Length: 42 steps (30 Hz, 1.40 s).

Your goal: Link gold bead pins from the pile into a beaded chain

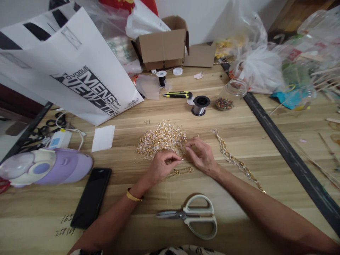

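Observation:
My left hand (pixel 162 165) and my right hand (pixel 201 154) rest close together on the wooden table (pixel 239 226), at the near edge of a pile of small gold and white pieces (pixel 161 139). The left hand's fingers are pinched on a thin gold chain (pixel 180 172) that trails toward me between both hands. My right hand's fingertips reach into the pile's near edge; what they hold is too small to tell. A finished beaded strand (pixel 233 159) lies stretched out to the right of my right hand.
Scissors (pixel 195 216) lie near me, a black phone (pixel 91 196) and a purple device (pixel 45 168) to the left. Further back stand a wire spool (pixel 200 105), a bead jar (pixel 230 95), a utility knife (pixel 177 94), a paper bag (pixel 71 67) and a cardboard box (pixel 162 46).

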Each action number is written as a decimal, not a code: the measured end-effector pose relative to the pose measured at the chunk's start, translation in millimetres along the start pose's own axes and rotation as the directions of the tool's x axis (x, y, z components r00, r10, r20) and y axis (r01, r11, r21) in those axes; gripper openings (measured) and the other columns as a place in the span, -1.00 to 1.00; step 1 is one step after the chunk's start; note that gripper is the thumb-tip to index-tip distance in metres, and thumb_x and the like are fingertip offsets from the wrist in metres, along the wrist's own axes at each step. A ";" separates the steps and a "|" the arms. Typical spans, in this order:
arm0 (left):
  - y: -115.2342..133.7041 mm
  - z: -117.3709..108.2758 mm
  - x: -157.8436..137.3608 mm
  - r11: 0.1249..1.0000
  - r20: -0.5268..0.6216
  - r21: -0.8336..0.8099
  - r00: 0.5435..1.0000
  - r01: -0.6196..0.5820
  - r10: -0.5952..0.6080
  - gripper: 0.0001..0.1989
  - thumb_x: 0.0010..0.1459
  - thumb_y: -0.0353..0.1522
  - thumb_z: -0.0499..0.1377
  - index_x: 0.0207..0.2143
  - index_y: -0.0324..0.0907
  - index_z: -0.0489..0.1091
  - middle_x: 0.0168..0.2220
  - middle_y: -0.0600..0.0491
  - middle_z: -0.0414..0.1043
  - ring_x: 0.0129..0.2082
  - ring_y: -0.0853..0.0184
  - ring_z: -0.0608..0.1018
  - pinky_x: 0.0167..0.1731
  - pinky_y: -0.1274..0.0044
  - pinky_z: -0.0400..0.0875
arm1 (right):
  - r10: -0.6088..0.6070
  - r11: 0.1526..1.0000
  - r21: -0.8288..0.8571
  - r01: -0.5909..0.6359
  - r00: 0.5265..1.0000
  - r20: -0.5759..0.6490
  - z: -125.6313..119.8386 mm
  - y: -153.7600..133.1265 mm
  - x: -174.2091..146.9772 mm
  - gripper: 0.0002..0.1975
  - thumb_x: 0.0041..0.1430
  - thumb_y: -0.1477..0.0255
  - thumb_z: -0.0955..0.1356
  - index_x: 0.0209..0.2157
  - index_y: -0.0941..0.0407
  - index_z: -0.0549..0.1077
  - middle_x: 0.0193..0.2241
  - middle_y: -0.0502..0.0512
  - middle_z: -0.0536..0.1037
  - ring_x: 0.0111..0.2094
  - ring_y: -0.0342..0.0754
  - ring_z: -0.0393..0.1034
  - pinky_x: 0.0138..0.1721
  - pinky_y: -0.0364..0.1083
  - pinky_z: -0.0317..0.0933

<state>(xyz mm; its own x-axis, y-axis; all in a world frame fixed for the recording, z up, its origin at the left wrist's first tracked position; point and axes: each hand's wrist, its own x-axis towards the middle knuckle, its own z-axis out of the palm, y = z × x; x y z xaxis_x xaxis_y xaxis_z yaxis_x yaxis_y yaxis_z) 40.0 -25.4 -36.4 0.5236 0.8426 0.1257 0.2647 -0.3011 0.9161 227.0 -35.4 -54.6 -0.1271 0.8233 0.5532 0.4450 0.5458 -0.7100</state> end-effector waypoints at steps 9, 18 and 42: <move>-8.6 5.7 -0.9 0.906 0.093 0.328 0.964 -0.267 0.251 -0.88 0.15 -0.52 0.13 -0.40 -0.22 0.44 -0.40 0.00 0.51 -0.37 0.34 0.52 -0.27 0.49 0.41 | 0.033 0.999 0.032 -0.032 0.999 -0.005 0.3 -0.3 1.5 -0.94 0.24 0.48 0.27 -0.33 0.10 0.35 -0.45 0.05 0.43 -0.39 -0.09 0.33 -0.35 -0.08 0.24; -5.2 -2.2 3.3 0.964 0.010 0.232 0.992 -0.127 0.128 -0.91 0.11 -0.51 0.16 -0.40 -0.22 0.45 -0.38 0.00 0.53 -0.35 0.33 0.54 -0.26 0.49 0.41 | 0.031 0.999 0.034 -0.031 0.999 -0.005 0.5 -0.8 2.2 -0.94 0.24 0.48 0.27 -0.34 0.11 0.35 -0.45 0.05 0.42 -0.40 -0.09 0.33 -0.36 -0.09 0.23; -9.5 12.0 1.5 0.904 0.117 0.300 0.952 -0.305 0.283 -0.87 0.16 -0.52 0.11 -0.39 -0.21 0.43 -0.32 -0.03 0.54 -0.26 0.29 0.49 -0.21 0.43 0.40 | 0.056 0.998 0.035 -0.057 0.998 0.016 1.1 0.6 1.3 -0.92 0.25 0.45 0.27 -0.34 0.11 0.36 -0.45 0.05 0.42 -0.40 -0.09 0.33 -0.35 -0.09 0.24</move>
<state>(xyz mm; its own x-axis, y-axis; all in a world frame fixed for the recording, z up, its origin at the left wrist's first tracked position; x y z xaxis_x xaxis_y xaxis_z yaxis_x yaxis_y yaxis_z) 48.0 -26.6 -49.5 0.6682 0.6648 0.3340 0.3222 -0.6632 0.6756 226.1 -33.8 -54.8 -0.1156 0.8550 0.5055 0.4200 0.5033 -0.7552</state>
